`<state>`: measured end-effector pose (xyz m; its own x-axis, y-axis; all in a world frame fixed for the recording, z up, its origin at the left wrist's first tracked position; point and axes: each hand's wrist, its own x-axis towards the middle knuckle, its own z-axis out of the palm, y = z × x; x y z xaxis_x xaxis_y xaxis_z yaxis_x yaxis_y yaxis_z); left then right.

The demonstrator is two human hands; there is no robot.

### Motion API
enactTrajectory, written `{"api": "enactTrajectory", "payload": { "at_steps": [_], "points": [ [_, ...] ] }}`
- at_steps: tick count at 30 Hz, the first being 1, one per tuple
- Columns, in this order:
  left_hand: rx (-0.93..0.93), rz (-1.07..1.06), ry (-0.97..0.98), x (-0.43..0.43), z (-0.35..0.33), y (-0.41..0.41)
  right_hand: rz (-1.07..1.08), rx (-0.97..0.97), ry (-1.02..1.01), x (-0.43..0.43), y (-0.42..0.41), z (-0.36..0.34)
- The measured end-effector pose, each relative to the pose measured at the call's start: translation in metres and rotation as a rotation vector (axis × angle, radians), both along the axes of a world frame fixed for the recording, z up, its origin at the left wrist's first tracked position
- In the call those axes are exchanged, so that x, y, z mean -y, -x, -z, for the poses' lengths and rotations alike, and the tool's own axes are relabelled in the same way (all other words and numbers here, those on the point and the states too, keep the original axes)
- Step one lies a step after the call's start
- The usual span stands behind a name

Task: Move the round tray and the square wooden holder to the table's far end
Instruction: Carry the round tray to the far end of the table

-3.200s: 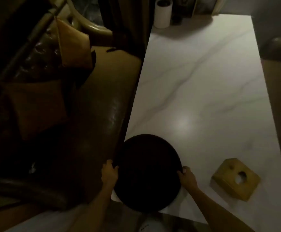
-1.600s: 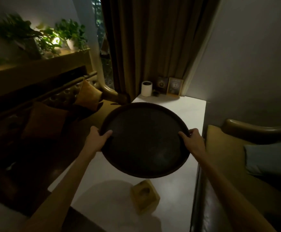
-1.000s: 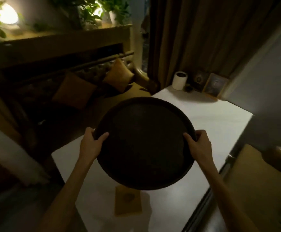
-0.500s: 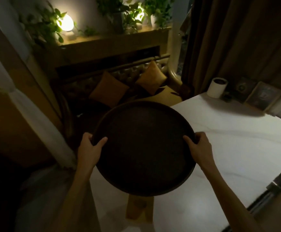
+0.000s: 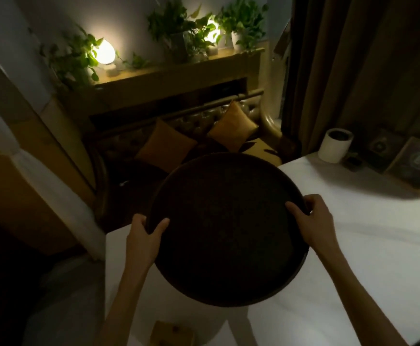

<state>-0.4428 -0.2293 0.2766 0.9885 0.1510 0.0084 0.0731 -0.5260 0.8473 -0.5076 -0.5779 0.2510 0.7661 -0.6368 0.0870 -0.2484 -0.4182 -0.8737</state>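
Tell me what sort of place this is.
Probably a dim lounge or café booth: a tufted leather sofa with orange cushions, a white marble-look table, and potted plants on a lamp-lit shelf.

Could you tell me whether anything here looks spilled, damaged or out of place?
Nothing stands out. Both hands, left hand and right hand, hold the empty round tray level above the table; the wooden holder sits intact below.

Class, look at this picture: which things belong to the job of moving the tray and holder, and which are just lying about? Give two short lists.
Belong to the job:
round tray, gripped by left hand and right hand
square wooden holder
table

Lying about:
white roll
framed picture
cushions
plants
lamp
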Motion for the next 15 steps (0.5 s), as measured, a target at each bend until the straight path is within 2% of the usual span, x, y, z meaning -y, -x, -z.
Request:
{"api": "enactTrajectory", "payload": {
  "at_steps": [8,15],
  "points": [
    [-0.004,-0.046,0.052,0.053,-0.006,0.004,-0.078,-0.071,0.029,0.059,-0.014,-0.023],
    [-0.009,0.022,0.031,0.101,-0.008,-0.019,0.009,-0.106,0.076,0.098,-0.002,-0.030]
  ]
}}
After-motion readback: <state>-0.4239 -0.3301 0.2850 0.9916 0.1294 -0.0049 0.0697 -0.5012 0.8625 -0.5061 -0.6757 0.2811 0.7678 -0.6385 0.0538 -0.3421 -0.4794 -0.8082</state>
